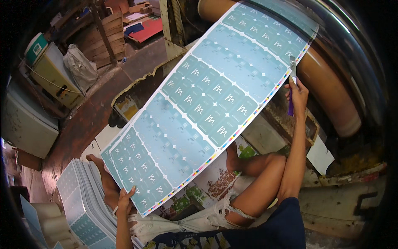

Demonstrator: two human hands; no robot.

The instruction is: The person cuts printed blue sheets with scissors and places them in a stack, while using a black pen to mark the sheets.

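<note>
A long printed sheet in teal and pale blue slants from the lower left up to a roller at the upper right, where glossy clear film curves over it. My left hand pinches the sheet's near lower corner. Along the sheet's right edge, close to the roller, my right hand is closed round a purple-handled cutter. Its flat metal blade points up and lies against the colour-marked margin. The sheet hangs over my legs and hides part of the floor.
A tall stack of printed sheets stands beside my left leg. Brown rollers sit at the right. A white sack, a teal-lidded box and a red board are farther back. A white paper piece hangs at the right.
</note>
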